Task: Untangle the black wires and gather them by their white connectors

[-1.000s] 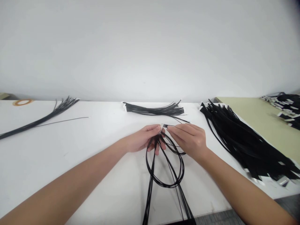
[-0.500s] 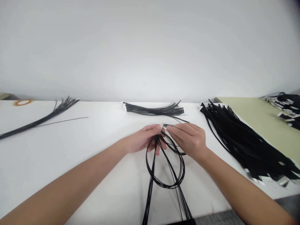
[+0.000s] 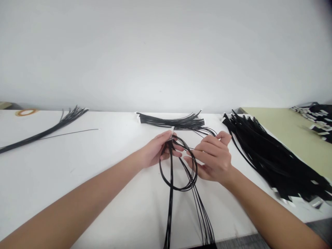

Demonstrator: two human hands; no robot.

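Note:
A small white connector [image 3: 172, 130] is pinched between the thumb and fingers of my left hand [image 3: 158, 148]. Thin black wires [image 3: 181, 189] run from it, forming a loop below the hand and hanging on down to the table's front edge. To the right of the loop, my right hand [image 3: 211, 157] has its thumb and index finger apart, close beside the wires. Its other fingers are bent. More wires curve behind its top, and whether one touches the fingers is hard to see.
Behind my hands lies a black wire bundle [image 3: 168, 121] with white ends. A longer bundle [image 3: 49, 130] and an orange ring [image 3: 26, 112] are on the left. Many black harnesses [image 3: 272, 159] cover the right side, and others [image 3: 319, 114] lie on a pale green surface [image 3: 275, 119].
My left hand has moved slightly left and up with the connector. My right hand has moved down and away from the connector, and its fingers have spread. The wire loop has shifted left.

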